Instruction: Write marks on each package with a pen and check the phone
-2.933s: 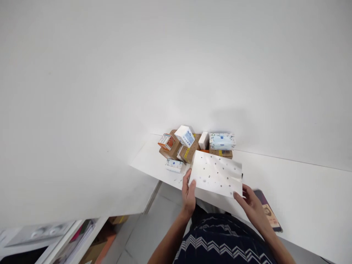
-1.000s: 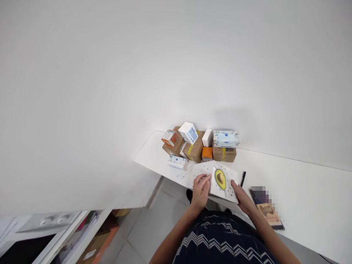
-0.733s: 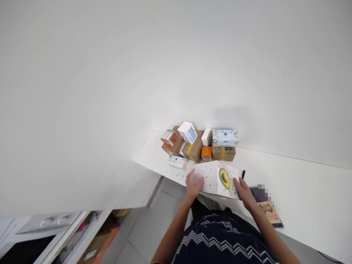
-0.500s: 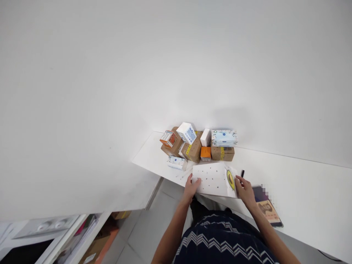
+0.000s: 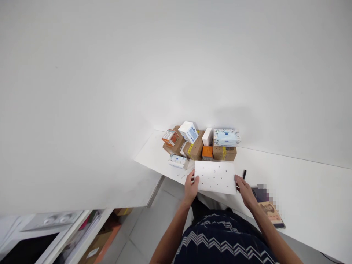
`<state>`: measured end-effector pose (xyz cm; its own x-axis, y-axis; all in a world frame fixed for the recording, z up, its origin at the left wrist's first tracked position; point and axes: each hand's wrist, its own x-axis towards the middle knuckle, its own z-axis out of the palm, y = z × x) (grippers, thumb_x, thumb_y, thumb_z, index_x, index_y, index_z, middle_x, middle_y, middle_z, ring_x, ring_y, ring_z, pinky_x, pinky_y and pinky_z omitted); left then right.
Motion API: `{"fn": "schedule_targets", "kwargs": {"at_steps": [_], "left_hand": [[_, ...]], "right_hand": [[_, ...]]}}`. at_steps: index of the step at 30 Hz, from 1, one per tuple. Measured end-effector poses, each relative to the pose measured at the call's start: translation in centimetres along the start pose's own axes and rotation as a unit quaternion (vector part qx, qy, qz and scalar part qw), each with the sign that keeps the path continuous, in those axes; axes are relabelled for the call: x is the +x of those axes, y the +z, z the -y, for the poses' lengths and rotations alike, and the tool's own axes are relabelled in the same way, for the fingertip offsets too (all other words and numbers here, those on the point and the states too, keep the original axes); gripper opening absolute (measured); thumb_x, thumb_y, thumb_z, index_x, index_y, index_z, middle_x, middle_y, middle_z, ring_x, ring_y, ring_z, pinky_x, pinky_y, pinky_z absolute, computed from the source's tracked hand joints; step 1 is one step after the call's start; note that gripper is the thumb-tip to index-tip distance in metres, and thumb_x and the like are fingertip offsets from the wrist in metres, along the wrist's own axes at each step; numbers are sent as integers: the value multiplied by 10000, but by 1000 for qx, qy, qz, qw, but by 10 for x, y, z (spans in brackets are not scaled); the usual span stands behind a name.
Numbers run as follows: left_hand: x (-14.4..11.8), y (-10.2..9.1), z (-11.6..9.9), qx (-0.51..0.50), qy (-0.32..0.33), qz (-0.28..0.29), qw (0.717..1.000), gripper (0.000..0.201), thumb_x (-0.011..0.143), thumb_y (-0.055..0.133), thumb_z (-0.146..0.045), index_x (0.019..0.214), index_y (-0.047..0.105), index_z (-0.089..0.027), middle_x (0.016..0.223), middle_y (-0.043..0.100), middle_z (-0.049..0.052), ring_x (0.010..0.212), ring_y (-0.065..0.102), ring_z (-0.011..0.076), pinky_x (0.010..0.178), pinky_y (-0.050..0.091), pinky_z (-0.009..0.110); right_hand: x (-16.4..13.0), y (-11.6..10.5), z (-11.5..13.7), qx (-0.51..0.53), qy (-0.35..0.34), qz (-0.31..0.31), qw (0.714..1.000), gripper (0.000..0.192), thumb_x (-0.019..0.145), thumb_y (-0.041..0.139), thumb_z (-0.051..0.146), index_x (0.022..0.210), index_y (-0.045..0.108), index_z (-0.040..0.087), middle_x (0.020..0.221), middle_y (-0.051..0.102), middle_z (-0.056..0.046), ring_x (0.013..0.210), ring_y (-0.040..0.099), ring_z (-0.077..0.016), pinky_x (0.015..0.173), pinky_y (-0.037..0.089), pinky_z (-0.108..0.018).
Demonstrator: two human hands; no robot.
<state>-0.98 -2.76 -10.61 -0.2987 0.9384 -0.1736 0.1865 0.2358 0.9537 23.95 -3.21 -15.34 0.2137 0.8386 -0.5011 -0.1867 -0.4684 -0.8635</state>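
Note:
A white flat packet with small dark dots point(image 5: 215, 177) lies on the white table point(image 5: 302, 183) near its front edge. My left hand point(image 5: 190, 186) grips its left edge. My right hand point(image 5: 244, 189) holds its right edge. The avocado picture seen before is hidden; only the dotted side shows. A black pen point(image 5: 244, 174) lies just right of the packet, above my right hand.
A pile of brown cardboard boxes point(image 5: 195, 149) and small cartons sits behind the packet against the wall, with a tissue pack point(image 5: 226, 137) on top and a small pack point(image 5: 178, 161) in front. A booklet point(image 5: 271, 214) lies to the right. Shelves point(image 5: 82, 234) stand lower left.
The packet was lowered to the table, showed its avocado picture, then was closed or turned so that only the dotted side faces up. Both hands moved to its side edges.

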Motion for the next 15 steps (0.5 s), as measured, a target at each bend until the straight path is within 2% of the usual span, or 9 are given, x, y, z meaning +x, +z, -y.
{"fn": "schedule_targets", "kwargs": {"at_steps": [4, 8, 12, 15], "left_hand": [[-6, 3, -17, -9, 28, -23, 999, 393, 805, 603, -469, 1031, 716, -169, 1103, 709, 122, 1021, 646, 257, 884, 506, 377], [-12, 4, -28, 9, 71, -51, 996, 415, 866, 499, -499, 910, 743, -166, 1018, 737, 108, 1012, 653, 265, 964, 468, 420], [-23, 5, -43, 64, 169, -10, 984, 401, 929, 429, -431, 933, 753, -196, 1070, 722, 101, 1056, 636, 247, 990, 461, 433], [-31, 8, -54, 125, 270, 29, 954, 352, 935, 432, -358, 975, 753, -217, 1065, 724, 93, 1078, 622, 246, 1016, 441, 456]], "right_hand": [[0, -5, 2, 20, 18, -10, 1000, 496, 753, 548, 639, 922, 688, 193, 906, 741, -70, 874, 678, -237, 704, 558, -301], [-1, -7, 1, 22, 34, 9, 999, 518, 797, 468, 655, 889, 660, 182, 823, 724, -78, 797, 676, -238, 690, 556, -327], [-1, -5, -4, -6, 45, 17, 999, 525, 812, 428, 673, 891, 632, 195, 781, 695, -59, 740, 651, -220, 694, 547, -338], [-2, 0, -11, -46, 49, 30, 997, 546, 782, 430, 716, 811, 617, 204, 678, 647, -38, 671, 619, -215, 656, 536, -347]]}}
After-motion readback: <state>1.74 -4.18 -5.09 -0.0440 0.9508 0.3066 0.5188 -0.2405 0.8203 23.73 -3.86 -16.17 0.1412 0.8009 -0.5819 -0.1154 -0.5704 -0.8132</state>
